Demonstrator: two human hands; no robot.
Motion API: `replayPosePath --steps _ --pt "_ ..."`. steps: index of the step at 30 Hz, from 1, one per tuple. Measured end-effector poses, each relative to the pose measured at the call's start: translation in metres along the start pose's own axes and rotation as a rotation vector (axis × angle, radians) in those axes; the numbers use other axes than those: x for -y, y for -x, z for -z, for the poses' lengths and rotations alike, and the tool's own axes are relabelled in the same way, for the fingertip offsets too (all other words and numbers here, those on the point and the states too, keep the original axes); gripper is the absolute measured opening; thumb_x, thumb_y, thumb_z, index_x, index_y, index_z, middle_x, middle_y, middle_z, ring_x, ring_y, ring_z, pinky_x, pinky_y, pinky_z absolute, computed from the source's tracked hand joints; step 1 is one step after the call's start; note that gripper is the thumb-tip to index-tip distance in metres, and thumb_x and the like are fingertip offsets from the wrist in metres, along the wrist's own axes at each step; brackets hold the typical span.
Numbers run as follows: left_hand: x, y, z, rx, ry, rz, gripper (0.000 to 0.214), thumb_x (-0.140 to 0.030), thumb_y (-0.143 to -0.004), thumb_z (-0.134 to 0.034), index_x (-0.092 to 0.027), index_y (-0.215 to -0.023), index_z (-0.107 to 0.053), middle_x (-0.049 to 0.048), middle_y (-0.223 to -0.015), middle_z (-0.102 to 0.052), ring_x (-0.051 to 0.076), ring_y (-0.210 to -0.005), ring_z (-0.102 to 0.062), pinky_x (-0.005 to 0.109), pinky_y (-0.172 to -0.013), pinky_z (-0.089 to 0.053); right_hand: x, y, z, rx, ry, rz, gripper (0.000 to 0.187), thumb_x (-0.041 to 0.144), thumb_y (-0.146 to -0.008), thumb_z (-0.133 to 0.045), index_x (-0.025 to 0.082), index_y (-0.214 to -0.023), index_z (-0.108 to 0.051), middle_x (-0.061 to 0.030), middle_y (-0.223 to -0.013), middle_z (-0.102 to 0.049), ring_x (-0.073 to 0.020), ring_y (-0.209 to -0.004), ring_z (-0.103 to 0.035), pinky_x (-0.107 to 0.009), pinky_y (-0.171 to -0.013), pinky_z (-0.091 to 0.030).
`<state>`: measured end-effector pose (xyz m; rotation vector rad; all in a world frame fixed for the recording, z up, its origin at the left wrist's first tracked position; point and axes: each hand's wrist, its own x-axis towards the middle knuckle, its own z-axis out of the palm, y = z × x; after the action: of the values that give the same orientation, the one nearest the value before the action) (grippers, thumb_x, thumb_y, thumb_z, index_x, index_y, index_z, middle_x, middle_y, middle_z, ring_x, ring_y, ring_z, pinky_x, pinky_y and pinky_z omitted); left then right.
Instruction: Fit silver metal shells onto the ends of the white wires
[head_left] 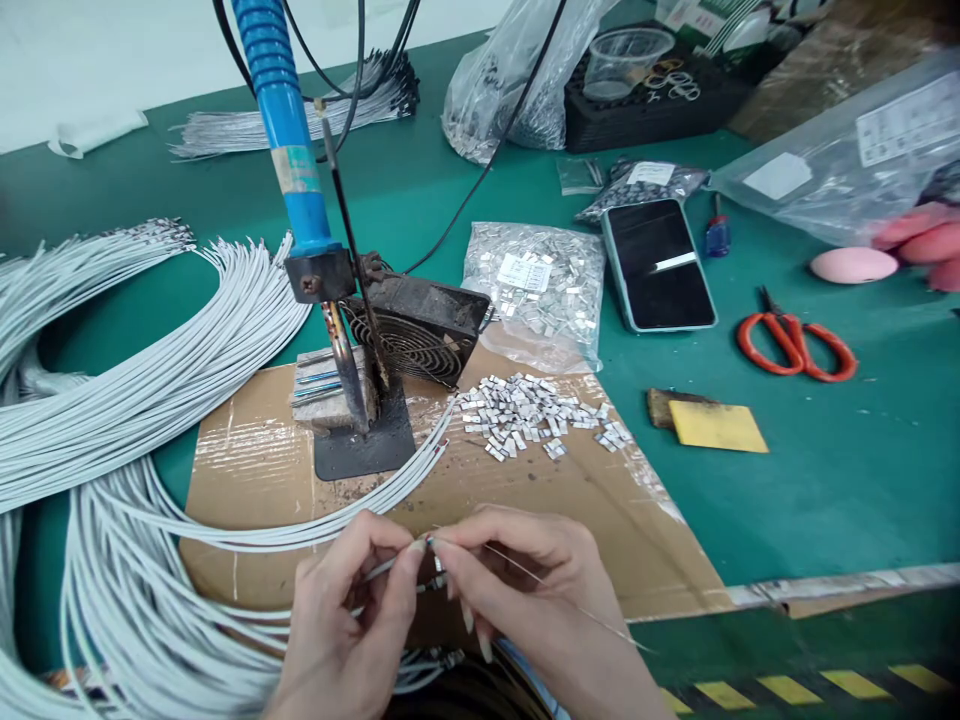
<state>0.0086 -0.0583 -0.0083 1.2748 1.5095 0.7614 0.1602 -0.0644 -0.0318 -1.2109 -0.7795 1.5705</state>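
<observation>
My left hand [352, 610] pinches a white cable [381, 568] close to its end, above the cardboard's front part. Fingertip to fingertip with it, my right hand [540, 590] is closed at the cable's stripped tip, where tiny coloured wires show. A thin silvery wire [517, 565], perhaps solder, runs out through my right hand toward the lower right. What exactly the right fingertips grip is too small to tell. Just beyond my hands, several white cables [322, 530] lie across the cardboard sheet [255, 450]. Small metal connector pieces [517, 410] are heaped behind them.
A blue-handled soldering iron [281, 120] stands tilted over a block [330, 385], beside a black fan [420, 320]. Thick cable bundles [165, 390] fill the left. To the right lie a phone [660, 265], red-handled scissors [795, 345], a yellow sponge [720, 427] and a screwdriver [718, 232].
</observation>
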Motion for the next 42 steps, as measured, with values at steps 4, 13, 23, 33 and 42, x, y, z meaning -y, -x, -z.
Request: replayPosePath --steps 4,13,23,33,42 --pt "-0.01 0.0 -0.006 -0.023 0.233 0.191 0.051 -0.068 -0.081 -0.074 -0.02 -0.071 -0.063 -0.0057 -0.055 -0.048 0.008 -0.047 -0.036 0.02 -0.045 -0.028 -0.01 0.008 -0.02 -0.23 -0.02 0.04 0.028 0.04 -0.087 -0.078 0.017 -0.072 -0.079 0.0008 -0.054 -0.06 -0.0085 -0.041 -0.051 -0.017 -0.038 -0.045" --pt "-0.013 -0.008 0.001 -0.093 0.471 0.237 0.042 -0.055 -0.069 -0.092 -0.017 -0.073 -0.074 -0.0022 -0.058 -0.064 0.008 -0.057 -0.049 0.017 -0.057 -0.04 -0.001 -0.003 -0.006 -0.051 0.563 0.742 0.035 -0.002 -0.088 -0.067 0.023 -0.11 -0.08 -0.004 -0.079 -0.075 -0.0162 -0.067 -0.069 -0.027 -0.066 -0.059" --pt "-0.016 -0.006 0.002 -0.088 0.162 0.202 0.02 -0.036 -0.077 -0.082 -0.02 -0.07 -0.072 -0.0019 -0.055 -0.062 0.009 -0.052 -0.037 0.022 -0.051 -0.025 0.017 -0.006 0.014 0.11 0.763 0.76 0.024 0.001 -0.092 -0.066 0.019 -0.107 -0.073 -0.0035 -0.086 -0.076 -0.0145 -0.071 -0.069 -0.025 -0.074 -0.059" --pt "-0.022 -0.004 0.0 -0.083 0.241 0.257 0.017 -0.031 -0.07 -0.083 -0.017 -0.066 -0.073 -0.0019 -0.053 -0.059 0.008 -0.051 -0.037 0.019 -0.05 -0.024 0.019 -0.009 0.02 0.144 0.627 0.735 0.024 -0.001 -0.091 -0.064 0.018 -0.099 -0.076 -0.0022 -0.079 -0.073 -0.0129 -0.065 -0.064 -0.025 -0.063 -0.055" --pt "-0.023 -0.008 0.002 -0.169 0.379 0.274 0.023 -0.03 -0.066 -0.09 -0.016 -0.067 -0.072 -0.0031 -0.053 -0.06 0.006 -0.05 -0.041 0.015 -0.049 -0.032 0.01 -0.009 0.023 -0.079 0.287 0.436 0.023 0.013 -0.093 -0.072 0.03 -0.101 -0.086 0.0017 -0.068 -0.071 -0.0092 -0.051 -0.064 -0.017 -0.048 -0.051"
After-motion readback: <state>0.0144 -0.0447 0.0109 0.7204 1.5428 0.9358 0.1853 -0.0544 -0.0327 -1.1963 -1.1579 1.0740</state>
